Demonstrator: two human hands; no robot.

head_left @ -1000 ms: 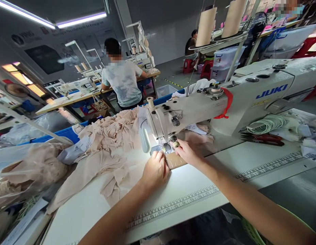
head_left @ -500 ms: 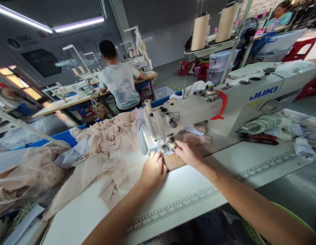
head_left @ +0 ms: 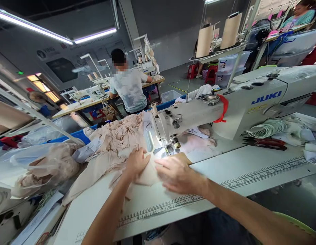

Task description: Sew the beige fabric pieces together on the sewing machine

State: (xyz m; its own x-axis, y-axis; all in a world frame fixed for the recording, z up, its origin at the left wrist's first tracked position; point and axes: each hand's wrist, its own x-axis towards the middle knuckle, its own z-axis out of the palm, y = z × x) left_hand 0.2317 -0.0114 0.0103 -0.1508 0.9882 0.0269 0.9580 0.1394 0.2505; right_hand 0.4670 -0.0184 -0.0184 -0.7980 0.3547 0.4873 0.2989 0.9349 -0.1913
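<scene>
My left hand point(head_left: 137, 163) lies palm down on beige fabric to the left of the needle, its thumb apart from the fingers. A flat beige fabric piece point(head_left: 149, 173) spreads on the white table between my hands. My right hand point(head_left: 177, 173), smeared a little by motion, hovers over or touches the piece's right side with its fingers stretched out; which, I cannot tell. Just beyond my hands stands the white sewing machine point(head_left: 193, 114), its lamp lighting the needle area. A brown plate point(head_left: 185, 158) lies at the machine bed, partly behind my right hand.
A heap of beige fabric point(head_left: 117, 132) lies at the left back. Red-handled snips point(head_left: 271, 143) and a coil of pale cord point(head_left: 268, 128) lie right. Two thread cones point(head_left: 230, 31) stand above. A printed ruler point(head_left: 158, 212) runs along the front edge. A person point(head_left: 129, 85) sits ahead.
Both hands have come away from the needle area. My left hand moved left onto the fabric; my right hand left the small round part by the needle and opened. A beige piece now shows between them.
</scene>
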